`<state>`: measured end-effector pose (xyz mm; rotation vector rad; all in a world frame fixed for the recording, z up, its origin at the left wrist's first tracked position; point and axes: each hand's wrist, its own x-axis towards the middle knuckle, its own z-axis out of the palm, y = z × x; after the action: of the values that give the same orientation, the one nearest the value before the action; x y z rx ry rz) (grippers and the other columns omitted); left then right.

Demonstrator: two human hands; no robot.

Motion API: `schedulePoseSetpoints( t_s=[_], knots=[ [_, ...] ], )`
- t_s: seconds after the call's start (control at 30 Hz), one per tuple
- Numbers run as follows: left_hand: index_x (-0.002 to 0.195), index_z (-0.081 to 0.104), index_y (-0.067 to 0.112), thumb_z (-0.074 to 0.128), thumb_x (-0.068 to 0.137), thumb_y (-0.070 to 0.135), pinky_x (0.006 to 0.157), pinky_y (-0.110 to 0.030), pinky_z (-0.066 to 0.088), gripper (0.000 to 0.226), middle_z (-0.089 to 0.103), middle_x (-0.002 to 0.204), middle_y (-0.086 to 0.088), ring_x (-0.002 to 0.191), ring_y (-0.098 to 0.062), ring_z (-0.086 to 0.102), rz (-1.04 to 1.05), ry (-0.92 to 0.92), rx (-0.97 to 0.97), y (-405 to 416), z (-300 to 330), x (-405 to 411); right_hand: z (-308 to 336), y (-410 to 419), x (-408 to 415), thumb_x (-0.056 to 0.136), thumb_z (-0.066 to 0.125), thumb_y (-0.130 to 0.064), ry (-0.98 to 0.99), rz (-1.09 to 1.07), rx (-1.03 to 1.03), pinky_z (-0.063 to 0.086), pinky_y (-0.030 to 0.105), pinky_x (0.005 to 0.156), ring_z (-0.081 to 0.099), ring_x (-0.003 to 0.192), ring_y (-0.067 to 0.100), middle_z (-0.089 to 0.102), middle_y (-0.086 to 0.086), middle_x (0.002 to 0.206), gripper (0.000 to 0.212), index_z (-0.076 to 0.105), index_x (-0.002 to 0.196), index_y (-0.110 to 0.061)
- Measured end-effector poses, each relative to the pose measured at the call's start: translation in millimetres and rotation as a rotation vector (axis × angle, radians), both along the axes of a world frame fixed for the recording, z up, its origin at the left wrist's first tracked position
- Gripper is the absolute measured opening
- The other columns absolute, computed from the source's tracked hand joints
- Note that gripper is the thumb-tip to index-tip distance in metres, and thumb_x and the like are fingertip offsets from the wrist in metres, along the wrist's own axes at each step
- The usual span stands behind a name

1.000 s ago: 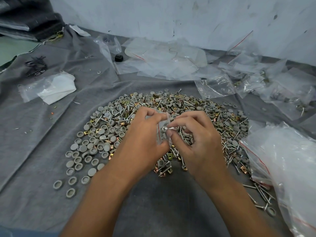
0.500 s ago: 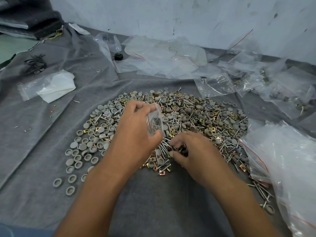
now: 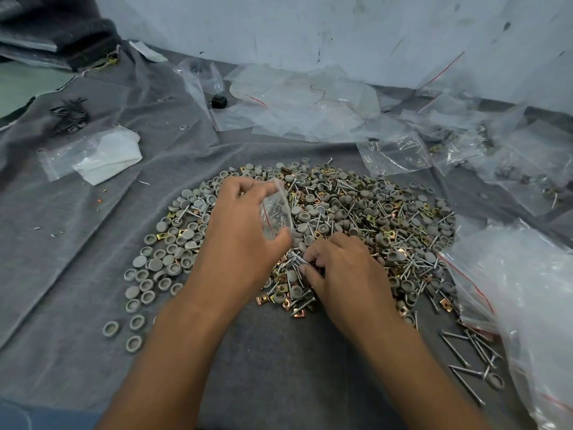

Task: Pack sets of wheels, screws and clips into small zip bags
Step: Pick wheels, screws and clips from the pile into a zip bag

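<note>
Head view: loose bags behind parts pile, contents unclear.

No readable text anywhere — no labels, brands or numbers.

A small clear zip bag with a red seal line stands upright at the centre, a few screws inside it. Under and around it spreads a mixed pile: grey round wheels thickest toward 9 o'clock, silver screws and brass-coloured square clips jumbled toward 3 o'clock. Loose long screws lie at 4 o'clock.
</note>
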<state>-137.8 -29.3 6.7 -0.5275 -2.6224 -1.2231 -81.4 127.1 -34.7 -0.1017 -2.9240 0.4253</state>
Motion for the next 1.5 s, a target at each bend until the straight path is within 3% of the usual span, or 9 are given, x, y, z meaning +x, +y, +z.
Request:
schedulePoseSetpoints(
  t_s=[0.17, 0.27, 0.43, 0.6, 0.77, 0.97, 1.13, 1.27, 1.5],
  knots=[
    [0.138, 0.058, 0.023, 0.079, 0.08, 0.02, 0.076, 0.001, 0.039, 0.062, 0.043, 0.117, 0.01, 0.082, 0.001, 0.049, -0.005, -0.004, 0.005, 0, -1, -1, 2, 5, -1, 0.097, 0.06, -0.042, 0.058, -0.06, -0.155, 0.041, 0.03, 0.071, 0.049, 0.095, 0.01, 0.049, -0.015, 0.094, 0.008, 0.064, 0.099, -0.036],
    [0.139, 0.057, 0.023, 0.079, 0.081, 0.02, 0.076, 0.002, 0.038, 0.062, 0.042, 0.115, 0.011, 0.082, 0.0, 0.048, -0.018, 0.001, -0.005, 1, -1, 0, 6, 12, -4, 0.099, 0.06, -0.04, 0.138, -0.058, -0.345, 0.046, 0.032, 0.077, 0.055, 0.092, 0.008, 0.057, -0.014, 0.098, 0.011, 0.067, 0.1, -0.031],
    [0.138, 0.057, 0.023, 0.079, 0.08, 0.021, 0.077, 0.003, 0.035, 0.062, 0.041, 0.113, 0.014, 0.083, 0.011, 0.046, -0.059, 0.006, -0.024, 5, -2, 3, 22, 14, 0, 0.1, 0.057, -0.043, 0.299, -0.007, -0.602, 0.037, 0.012, 0.063, 0.058, 0.073, 0.001, 0.06, -0.019, 0.077, 0.016, 0.068, 0.095, -0.032],
    [0.138, 0.057, 0.025, 0.074, 0.082, 0.028, 0.076, 0.004, 0.036, 0.058, 0.037, 0.114, 0.016, 0.089, 0.018, 0.045, -0.098, 0.023, -0.045, 11, -3, 6, 27, 5, 2, 0.101, 0.06, -0.038, 0.321, 0.077, -0.445, 0.042, 0.018, 0.067, 0.059, 0.078, 0.003, 0.062, -0.017, 0.082, 0.017, 0.069, 0.097, -0.025],
    [0.134, 0.059, 0.026, 0.071, 0.084, 0.025, 0.072, -0.003, 0.041, 0.051, 0.038, 0.114, 0.014, 0.084, 0.011, 0.046, -0.116, 0.029, -0.065, 14, -4, 8, 25, 0, -2, 0.095, 0.064, -0.042, 0.376, 0.045, -0.231, 0.037, 0.022, 0.061, 0.051, 0.069, 0.006, 0.059, -0.012, 0.076, 0.023, 0.066, 0.083, -0.022],
    [0.134, 0.058, 0.026, 0.08, 0.08, 0.021, 0.069, 0.0, 0.043, 0.059, 0.04, 0.113, 0.016, 0.091, 0.014, 0.048, -0.103, -0.008, -0.01, 8, -1, 5, 30, 5, -3, 0.097, 0.06, -0.051, 0.344, 0.016, -0.572, 0.04, 0.013, 0.057, 0.06, 0.067, 0.003, 0.062, -0.021, 0.073, 0.023, 0.064, 0.083, -0.033],
    [0.136, 0.057, 0.016, 0.081, 0.08, 0.02, 0.07, 0.004, 0.04, 0.06, 0.043, 0.117, 0.009, 0.093, -0.005, 0.055, 0.114, 0.027, 0.133, -4, 6, -1, 18, 24, -2, 0.095, 0.066, -0.042, 0.045, 0.064, -0.393, 0.043, 0.016, 0.062, 0.058, 0.075, -0.004, 0.062, -0.024, 0.079, 0.007, 0.068, 0.091, -0.037],
    [0.136, 0.058, 0.017, 0.078, 0.081, 0.019, 0.075, 0.003, 0.038, 0.059, 0.041, 0.116, 0.008, 0.087, 0.006, 0.051, 0.133, 0.092, 0.105, -6, 10, -1, 9, 22, 0, 0.095, 0.067, -0.038, -0.262, 0.19, -0.095, 0.052, 0.036, 0.087, 0.053, 0.101, 0.004, 0.055, -0.019, 0.1, 0.012, 0.067, 0.107, -0.041],
    [0.138, 0.057, 0.019, 0.076, 0.081, 0.014, 0.078, 0.004, 0.034, 0.06, 0.043, 0.119, 0.006, 0.083, -0.004, 0.046, 0.077, 0.069, -0.017, -3, 4, -1, 6, -4, 3, 0.094, 0.063, -0.042, -0.042, 0.315, -0.116, 0.044, 0.03, 0.085, 0.046, 0.107, 0.009, 0.051, -0.018, 0.106, 0.027, 0.064, 0.121, -0.039]
  ],
)
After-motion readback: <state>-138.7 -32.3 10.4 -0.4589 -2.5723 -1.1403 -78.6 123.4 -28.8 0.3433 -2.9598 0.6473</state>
